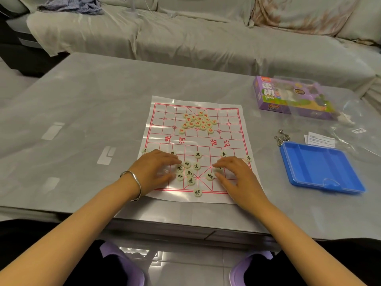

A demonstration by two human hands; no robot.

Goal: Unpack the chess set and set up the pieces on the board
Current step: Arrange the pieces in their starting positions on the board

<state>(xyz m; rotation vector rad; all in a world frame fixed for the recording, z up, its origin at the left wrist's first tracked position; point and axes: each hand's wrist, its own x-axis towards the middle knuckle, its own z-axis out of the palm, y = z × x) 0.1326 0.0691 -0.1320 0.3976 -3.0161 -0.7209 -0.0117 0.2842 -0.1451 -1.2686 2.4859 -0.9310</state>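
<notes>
Closest to my view, under the table edge, are two purple slippers [123, 263] and dark trouser legs. Above them both forearms reach onto the grey table [82, 112].

The left hand [152, 168], with a silver bangle [134, 180] on its wrist, lies flat with straight fingers, the tips touching the loose cluster of black-lettered pieces [188, 172]. It grips nothing. The right hand [235, 174] is likewise spread and relaxed, its fingertips [215, 165] on the sheet beside one piece of that cluster; I see nothing pinched.

Both hands rest on the near half of the board sheet [226, 124], white with red lines. One black piece [198, 192] sits alone at the middle of the near edge. A row of black pieces [198, 155] is spaced across the sheet just beyond the hands. The red-lettered pieces [198, 122] lie heaped on the far half.

To the right, off the sheet, lies an open blue plastic case [317, 168], with metal rings [281, 136] and a paper slip [318, 140] just beyond it. Farther back is the purple box [272, 98] under clear plastic wrap [350, 120]. A covered sofa [185, 38] runs behind the table.
</notes>
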